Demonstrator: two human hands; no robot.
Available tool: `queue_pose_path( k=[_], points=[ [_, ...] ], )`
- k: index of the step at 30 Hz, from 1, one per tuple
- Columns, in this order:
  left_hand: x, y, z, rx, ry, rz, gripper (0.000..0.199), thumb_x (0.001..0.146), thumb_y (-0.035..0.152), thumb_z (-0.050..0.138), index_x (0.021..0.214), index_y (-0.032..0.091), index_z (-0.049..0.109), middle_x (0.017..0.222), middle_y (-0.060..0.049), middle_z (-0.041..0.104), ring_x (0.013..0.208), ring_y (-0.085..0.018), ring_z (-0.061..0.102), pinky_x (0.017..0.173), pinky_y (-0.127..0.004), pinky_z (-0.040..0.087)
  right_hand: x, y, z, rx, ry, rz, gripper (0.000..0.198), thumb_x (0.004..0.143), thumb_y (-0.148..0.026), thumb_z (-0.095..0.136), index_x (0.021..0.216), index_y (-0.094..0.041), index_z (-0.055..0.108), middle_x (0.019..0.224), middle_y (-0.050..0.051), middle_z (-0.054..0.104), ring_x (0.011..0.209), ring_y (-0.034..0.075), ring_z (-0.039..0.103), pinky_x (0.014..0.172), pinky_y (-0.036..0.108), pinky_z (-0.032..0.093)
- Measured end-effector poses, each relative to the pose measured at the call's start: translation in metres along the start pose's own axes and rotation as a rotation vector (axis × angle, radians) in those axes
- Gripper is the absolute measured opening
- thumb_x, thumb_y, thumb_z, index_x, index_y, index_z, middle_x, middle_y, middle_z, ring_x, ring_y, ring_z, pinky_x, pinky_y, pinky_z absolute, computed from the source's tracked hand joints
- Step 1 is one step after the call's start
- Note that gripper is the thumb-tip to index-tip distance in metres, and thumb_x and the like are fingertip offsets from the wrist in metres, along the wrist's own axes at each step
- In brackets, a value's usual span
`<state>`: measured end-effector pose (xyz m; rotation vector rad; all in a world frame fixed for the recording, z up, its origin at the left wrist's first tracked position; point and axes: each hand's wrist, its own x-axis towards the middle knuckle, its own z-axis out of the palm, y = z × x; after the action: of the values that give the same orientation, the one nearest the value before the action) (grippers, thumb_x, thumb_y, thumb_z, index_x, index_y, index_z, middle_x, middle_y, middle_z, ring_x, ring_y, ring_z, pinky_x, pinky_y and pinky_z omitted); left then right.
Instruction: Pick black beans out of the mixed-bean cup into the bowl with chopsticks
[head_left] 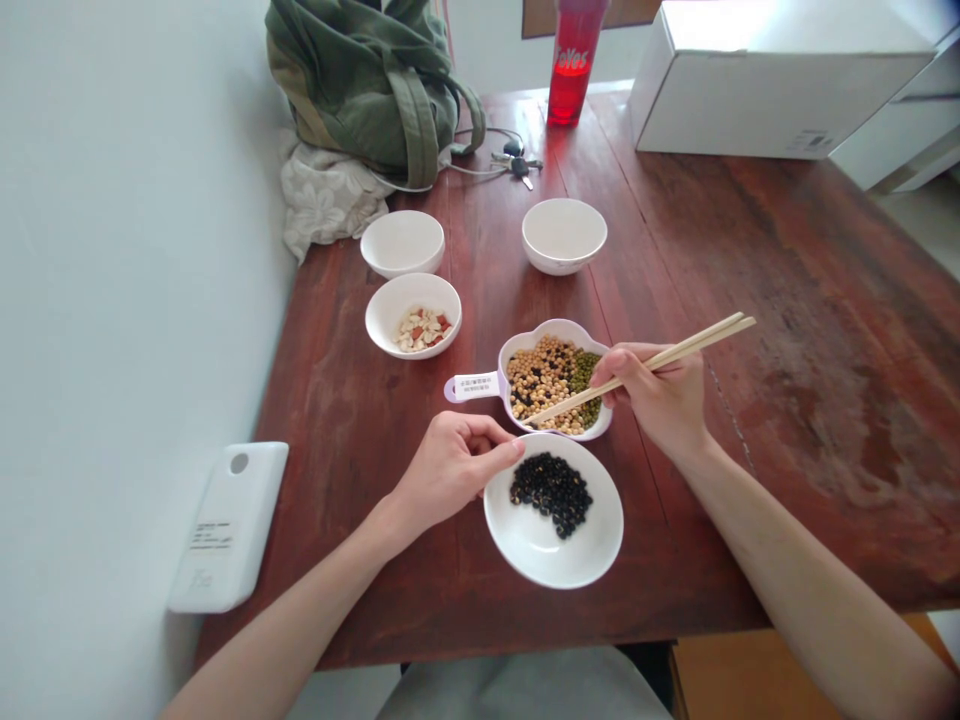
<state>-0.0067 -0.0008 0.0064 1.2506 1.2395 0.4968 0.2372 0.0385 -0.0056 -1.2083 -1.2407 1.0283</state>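
Observation:
A pair of wooden chopsticks [675, 352] is in my right hand [664, 395], fingers closed around them. Their tips reach down to the near left part of a flower-shaped dish [609, 420] with a labelled handle. Yellow soybeans [541, 372], some black beans and a patch of green mung beans [583, 372] lie in that dish. My left hand [457, 460] pinches the upper left rim of a white bowl [517, 550], which touches or nearly touches the dish. Black beans [551, 490] are heaped in this bowl. Whether a bean is between the chopstick tips is too small to tell.
Farther back stand a white bowl with peanuts [422, 328] and two other white bowls [403, 240], [564, 232]. A green bag [360, 90], keys [519, 165], a red bottle [573, 70] and a white box [765, 95] occupy the far side. A white power bank [232, 525] lies left, by the wall.

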Motion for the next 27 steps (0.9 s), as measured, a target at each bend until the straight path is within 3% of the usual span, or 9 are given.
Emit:
queue_pose_path(
  k=[4,8,27],
  points=[
    [0.000,0.000,0.000,0.010,0.002,0.004,0.031,0.085,0.042,0.075,0.080,0.011,0.076,0.050,-0.001,0.062,0.039,-0.006,0.047,0.039,-0.016,0.031,0.000,-0.004,0.001,0.002,0.016,0.073,0.040,0.085,-0.047,0.073,0.060,-0.016,0.074,0.041,0.000,0.059,0.030,0.006,0.045,0.031,0.020,0.027],
    [0.000,0.000,0.000,0.022,0.003,0.010,0.032,0.086,0.042,0.074,0.079,0.011,0.076,0.050,-0.002,0.062,0.040,-0.006,0.047,0.039,-0.016,0.031,0.001,-0.005,-0.003,0.010,-0.008,0.112,0.039,0.085,-0.047,0.073,0.061,-0.016,0.074,0.042,0.001,0.060,0.030,0.009,0.048,0.030,0.021,0.030],
    [0.000,0.001,-0.001,0.018,-0.005,0.016,0.033,0.085,0.043,0.074,0.080,0.010,0.076,0.051,-0.002,0.063,0.040,-0.008,0.049,0.039,-0.017,0.032,0.006,-0.004,-0.010,0.102,-0.009,0.060,0.042,0.083,-0.050,0.074,0.060,-0.016,0.073,0.041,0.002,0.058,0.031,0.010,0.049,0.028,0.021,0.032]
  ],
)
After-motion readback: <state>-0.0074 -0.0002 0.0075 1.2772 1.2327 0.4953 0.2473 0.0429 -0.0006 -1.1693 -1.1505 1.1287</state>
